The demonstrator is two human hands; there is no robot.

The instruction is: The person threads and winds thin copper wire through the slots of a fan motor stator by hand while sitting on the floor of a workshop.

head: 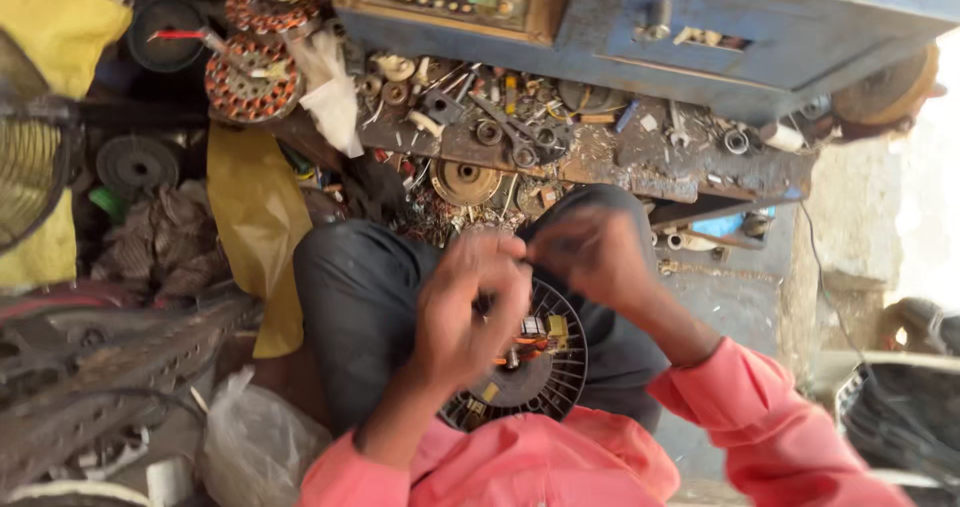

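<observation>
A person in pink sleeves sits with knees drawn up in dark trousers (350, 297), both hands raised over a round black fan motor housing (545, 367) that rests in the lap. The housing's slotted rim and a cluster of copper-orange windings and yellow parts at its centre show between the forearms.

The left hand (465, 307) is bent at the wrist, back of the hand toward the camera, fingers curled inward and pinched near the thumb — what they grip is too small and blurred to tell. The right hand (590, 252) reaches in from the right, forearm angled up from the elbow, its fingertips drawn narrow and meeting the left hand's fingertips just above the housing; whether it holds anything cannot be told.

Beyond the knees, a workbench (640, 172) is strewn with bearings, washers and metal scraps. Two copper-wound stators (255, 72) lie at the upper left, near a yellow cloth (255, 217).
</observation>
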